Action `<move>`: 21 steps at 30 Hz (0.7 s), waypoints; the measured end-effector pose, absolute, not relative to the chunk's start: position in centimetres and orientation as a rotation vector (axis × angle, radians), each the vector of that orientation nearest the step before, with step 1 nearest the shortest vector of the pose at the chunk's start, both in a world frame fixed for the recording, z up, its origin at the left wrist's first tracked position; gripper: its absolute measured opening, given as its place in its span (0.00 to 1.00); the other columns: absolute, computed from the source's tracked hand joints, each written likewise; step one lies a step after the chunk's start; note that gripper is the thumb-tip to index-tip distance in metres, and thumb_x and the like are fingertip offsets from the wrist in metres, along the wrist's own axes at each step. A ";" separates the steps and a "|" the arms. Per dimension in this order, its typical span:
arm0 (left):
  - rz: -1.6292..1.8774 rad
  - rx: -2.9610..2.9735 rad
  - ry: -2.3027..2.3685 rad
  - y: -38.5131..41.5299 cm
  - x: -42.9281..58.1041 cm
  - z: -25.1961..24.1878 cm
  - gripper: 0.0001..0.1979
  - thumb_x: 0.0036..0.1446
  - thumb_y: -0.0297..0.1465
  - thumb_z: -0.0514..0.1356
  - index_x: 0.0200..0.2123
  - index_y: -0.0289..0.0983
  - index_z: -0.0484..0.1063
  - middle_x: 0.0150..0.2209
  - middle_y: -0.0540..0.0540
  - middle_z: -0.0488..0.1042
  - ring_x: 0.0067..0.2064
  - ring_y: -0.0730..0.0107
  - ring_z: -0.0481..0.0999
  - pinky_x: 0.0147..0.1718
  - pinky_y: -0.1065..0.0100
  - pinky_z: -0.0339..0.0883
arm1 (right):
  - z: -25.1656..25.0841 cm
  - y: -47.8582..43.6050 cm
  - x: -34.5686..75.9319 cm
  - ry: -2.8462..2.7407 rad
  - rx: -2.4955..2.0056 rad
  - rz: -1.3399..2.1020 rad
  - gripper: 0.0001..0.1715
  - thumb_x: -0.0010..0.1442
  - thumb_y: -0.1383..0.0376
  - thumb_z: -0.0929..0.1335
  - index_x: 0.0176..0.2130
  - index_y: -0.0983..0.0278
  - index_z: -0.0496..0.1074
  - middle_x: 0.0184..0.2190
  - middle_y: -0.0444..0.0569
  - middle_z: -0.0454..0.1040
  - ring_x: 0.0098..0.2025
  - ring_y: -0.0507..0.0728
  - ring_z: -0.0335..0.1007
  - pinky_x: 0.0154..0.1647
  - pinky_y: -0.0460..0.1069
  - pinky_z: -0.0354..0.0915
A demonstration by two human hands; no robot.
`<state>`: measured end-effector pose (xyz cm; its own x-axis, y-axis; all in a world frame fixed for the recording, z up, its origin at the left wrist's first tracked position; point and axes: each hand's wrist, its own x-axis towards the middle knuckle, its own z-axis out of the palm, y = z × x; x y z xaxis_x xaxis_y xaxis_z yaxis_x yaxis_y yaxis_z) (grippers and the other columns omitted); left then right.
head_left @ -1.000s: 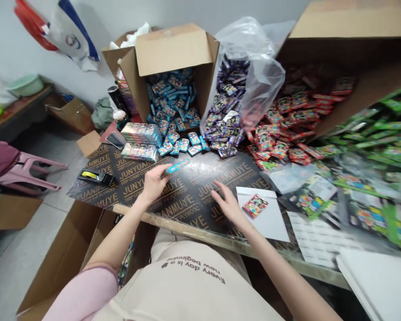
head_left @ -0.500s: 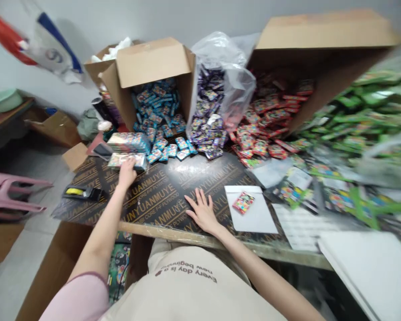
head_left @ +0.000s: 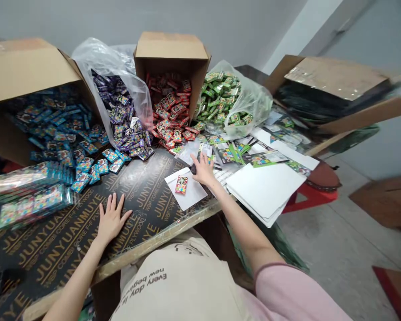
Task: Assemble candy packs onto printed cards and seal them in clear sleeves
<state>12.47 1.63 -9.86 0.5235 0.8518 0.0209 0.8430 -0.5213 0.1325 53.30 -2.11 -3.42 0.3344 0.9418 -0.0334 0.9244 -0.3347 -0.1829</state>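
My left hand (head_left: 111, 220) lies flat on the dark plywood tabletop (head_left: 143, 227), fingers spread, holding nothing. My right hand (head_left: 203, 171) reaches over the right part of the table with its fingers apart. Its fingertips are at a printed plastic bag (head_left: 206, 150); whether they press on it I cannot tell. Just left of that hand, a small red packet (head_left: 181, 184) with colourful print rests on a white sheet (head_left: 193, 195). Clear-wrapped stacks of packets (head_left: 36, 204) stand at the left, beside several loose blue packets (head_left: 85, 164).
Along the back are a carton (head_left: 26, 67) of blue packets, a plastic bag of purple packets (head_left: 120, 109), a carton (head_left: 172, 47) of red packets and a bag of green packets (head_left: 220, 91). White boards (head_left: 265, 189) overhang the right front edge. A red stool (head_left: 321, 178) stands beyond.
The view has swung to the right. My left hand has left the wrapped stack and now lies on the tabletop. My right hand has moved from the tabletop to the printed bags.
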 end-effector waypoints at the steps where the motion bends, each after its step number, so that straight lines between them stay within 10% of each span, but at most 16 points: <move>1: 0.130 2.641 1.492 1.6 12.6 -10.0 0.33 0.60 0.46 0.49 0.65 0.38 0.53 0.68 0.34 0.47 0.69 0.46 0.45 0.61 0.38 0.40 | -3.7 -2.6 54.4 -1.736 -2.508 0.212 0.53 0.47 0.69 0.71 0.67 0.62 0.48 0.68 0.66 0.44 0.69 0.76 0.36 0.60 0.72 0.42; 11: 0.610 1.657 1.312 1.8 17.2 -5.0 0.31 0.58 0.48 0.52 0.60 0.38 0.61 0.63 0.35 0.60 0.66 0.53 0.56 0.63 0.49 0.46 | -2.3 -6.0 53.1 -1.437 -2.174 -0.174 0.27 0.65 0.72 0.53 0.57 0.68 0.67 0.49 0.60 0.76 0.47 0.62 0.74 0.47 0.53 0.66; 15: 0.698 1.416 1.029 0.2 22.5 -1.6 0.40 0.58 0.53 0.48 0.67 0.38 0.45 0.64 0.30 0.56 0.62 0.49 0.64 0.57 0.47 0.57 | 0.7 -7.3 46.1 -1.562 -1.673 -0.069 0.23 0.66 0.67 0.57 0.57 0.65 0.68 0.49 0.55 0.76 0.43 0.58 0.77 0.46 0.51 0.69; 18: 0.924 1.955 1.102 -0.5 24.3 -0.3 0.55 0.43 0.50 0.66 0.68 0.40 0.41 0.69 0.32 0.39 0.69 0.42 0.42 0.63 0.42 0.37 | 2.3 -8.6 41.2 -1.510 -1.458 0.245 0.22 0.66 0.65 0.59 0.55 0.63 0.70 0.47 0.53 0.78 0.42 0.57 0.78 0.45 0.50 0.71; 21: 0.840 2.396 0.985 -0.8 23.9 0.8 0.54 0.36 0.44 0.71 0.65 0.41 0.52 0.68 0.33 0.44 0.69 0.39 0.39 0.62 0.40 0.24 | 3.1 -9.1 39.1 -1.258 -1.357 0.704 0.20 0.65 0.60 0.62 0.52 0.63 0.73 0.42 0.53 0.80 0.40 0.58 0.78 0.41 0.52 0.73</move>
<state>23.91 -0.83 0.77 0.5679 0.7341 0.3723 0.4838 -0.6636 0.5705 39.05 -9.09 3.13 0.2589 0.9351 0.2420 0.2827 0.1662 -0.9447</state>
